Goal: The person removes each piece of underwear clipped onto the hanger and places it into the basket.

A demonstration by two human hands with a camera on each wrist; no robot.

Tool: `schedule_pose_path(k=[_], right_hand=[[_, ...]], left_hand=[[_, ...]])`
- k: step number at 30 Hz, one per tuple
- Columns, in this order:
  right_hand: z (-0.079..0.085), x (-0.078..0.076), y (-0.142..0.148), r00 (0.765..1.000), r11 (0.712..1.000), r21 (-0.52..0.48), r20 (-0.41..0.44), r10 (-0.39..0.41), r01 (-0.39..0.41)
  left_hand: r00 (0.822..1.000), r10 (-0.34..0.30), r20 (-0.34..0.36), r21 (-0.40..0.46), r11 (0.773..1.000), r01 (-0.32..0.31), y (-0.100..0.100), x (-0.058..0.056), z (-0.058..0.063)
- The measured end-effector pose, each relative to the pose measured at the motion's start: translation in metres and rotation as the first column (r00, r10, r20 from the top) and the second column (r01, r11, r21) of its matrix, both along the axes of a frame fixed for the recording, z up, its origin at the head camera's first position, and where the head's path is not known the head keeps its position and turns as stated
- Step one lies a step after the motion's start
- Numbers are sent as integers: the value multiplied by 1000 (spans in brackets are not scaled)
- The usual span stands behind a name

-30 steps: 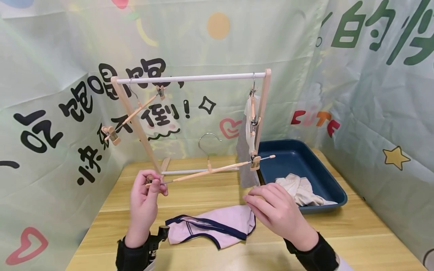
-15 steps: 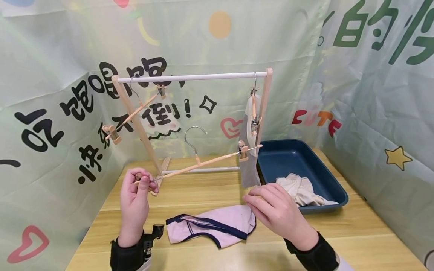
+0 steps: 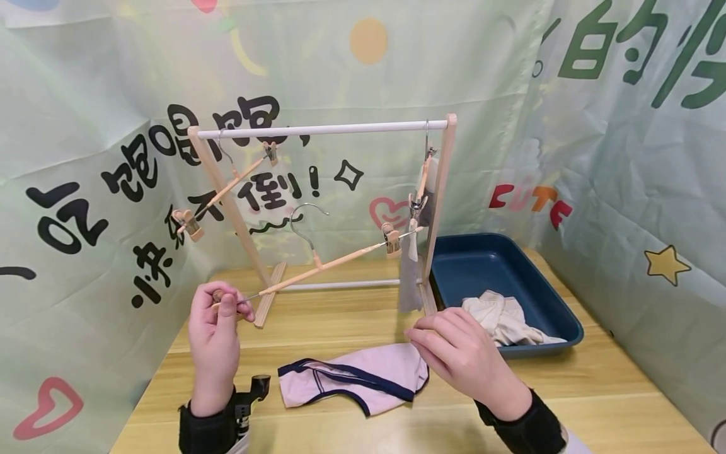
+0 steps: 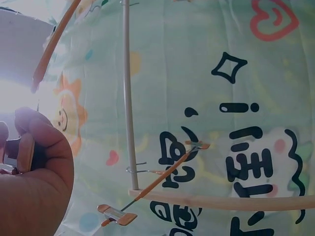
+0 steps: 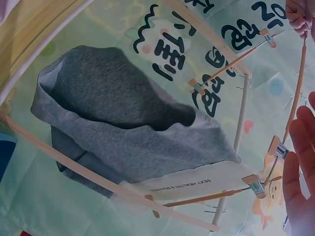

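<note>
In the head view my left hand (image 3: 215,353) pinches the left end of a clip hanger (image 3: 340,261), at one of its clips. This hanger is tilted, its right clip higher and its metal hook pointing up. Held in the air near the pink underpants with navy trim (image 3: 397,366), my right hand (image 3: 462,353) has relaxed fingers and nothing in them. The underpants lie on the table. Grey underpants with a white waistband (image 5: 123,93) hang by clips from another hanger (image 5: 206,198) at the rack's right end.
A small wooden rack with a white rail (image 3: 340,129) stands behind the hands. One more clip hanger (image 3: 232,181) hangs at its left end. At right, a dark blue tray (image 3: 482,265) holds a crumpled beige cloth (image 3: 499,315). Printed fabric walls surround the table (image 3: 317,435).
My left hand has moved left, carrying the hanger with it. The hanger on the rack's right end, with the grey underpants, has swung slightly. The right hand has barely moved.
</note>
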State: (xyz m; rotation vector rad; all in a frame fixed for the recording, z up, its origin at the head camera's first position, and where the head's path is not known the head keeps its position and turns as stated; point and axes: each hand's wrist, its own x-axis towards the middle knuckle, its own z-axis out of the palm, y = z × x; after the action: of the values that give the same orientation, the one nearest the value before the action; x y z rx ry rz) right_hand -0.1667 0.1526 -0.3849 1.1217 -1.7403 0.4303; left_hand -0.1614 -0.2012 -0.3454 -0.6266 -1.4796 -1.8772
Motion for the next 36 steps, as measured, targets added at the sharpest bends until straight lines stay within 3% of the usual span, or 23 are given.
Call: schedule_pose_path(k=[5,12,21,36], right_hand=[[-1,-1,0,1000,1000,8,4,-6,6],[-3,-1,-1,1000,1000,9,17,-5,5],[-3,-2,-3,1000,1000,12,2,9,-9],[-3,-3,-4,1000,1000,16,5,20,-20]], left_hand=[[1000,-19,-17,44,999,19,-1,2,1],[994,-56,-98,130,989,68,-3,3,4],[988,-41,-152,226,971,75,-4,3,5],[989,104,-108,314,947,-65,-9,1,8]])
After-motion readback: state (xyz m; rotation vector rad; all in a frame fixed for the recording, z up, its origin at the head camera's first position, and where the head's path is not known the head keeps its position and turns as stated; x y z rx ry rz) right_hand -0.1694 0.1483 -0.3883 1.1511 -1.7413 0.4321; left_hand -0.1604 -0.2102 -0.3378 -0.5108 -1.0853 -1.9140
